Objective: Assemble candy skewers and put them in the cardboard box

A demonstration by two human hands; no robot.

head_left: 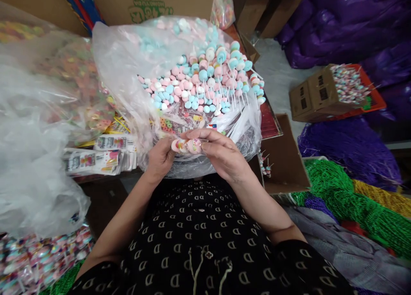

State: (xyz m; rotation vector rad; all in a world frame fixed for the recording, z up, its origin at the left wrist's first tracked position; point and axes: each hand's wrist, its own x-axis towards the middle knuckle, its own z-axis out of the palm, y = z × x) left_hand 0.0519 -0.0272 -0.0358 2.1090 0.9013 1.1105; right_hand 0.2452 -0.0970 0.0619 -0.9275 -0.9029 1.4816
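Between my hands, close in front of my body, is a small wrapped candy (189, 145) in a printed clear wrapper, pink and white. My left hand (160, 159) is closed on its left end. With thumb and fingers my right hand (224, 153) pinches its right end. Just beyond them lies a large clear plastic bag (118, 59), opened out. Loose pink, blue and white candies (175, 89) are spread on it. On the right side of the pile are several candy skewers (221, 70) on white sticks.
Stacks of printed packets (96, 158) lie to the left, beside cloudy plastic bags (38, 158). An open cardboard box (285, 158) stands low at the right, past the red table edge (271, 119). Farther right are a filled carton (316, 96), green beads (340, 196) and purple sacks (334, 25).
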